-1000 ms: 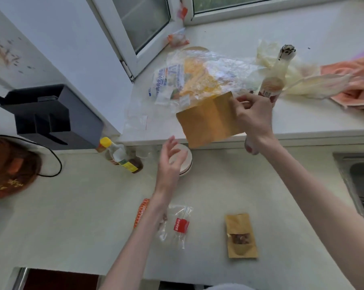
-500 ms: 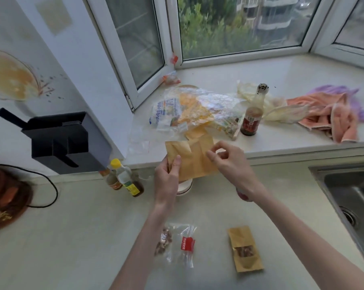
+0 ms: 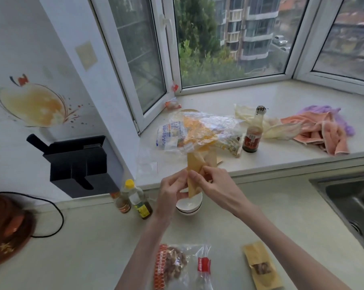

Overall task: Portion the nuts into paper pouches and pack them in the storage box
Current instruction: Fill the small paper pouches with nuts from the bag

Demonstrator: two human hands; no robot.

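Observation:
An empty brown paper pouch (image 3: 194, 170) is held upright in mid-air above a white bowl (image 3: 189, 205). My left hand (image 3: 171, 191) pinches its left edge and my right hand (image 3: 213, 185) pinches its right edge. On the counter near me lies a clear plastic bag of nuts (image 3: 176, 266) with a red label. To its right lies a filled paper pouch (image 3: 261, 266) with nuts showing through its small window. No storage box is in view.
A crumpled plastic bag (image 3: 197, 130) with more pouches lies on the windowsill beside a sauce bottle (image 3: 253, 132) and cloths (image 3: 321, 130). Oil bottles (image 3: 135, 199) stand by a black knife block (image 3: 78, 164). A sink (image 3: 352, 204) sits at right.
The pouch came down from the windowsill bag toward me. My left hand rose and took hold of its left edge; both hands now hold it, turned narrower, over the bowl.

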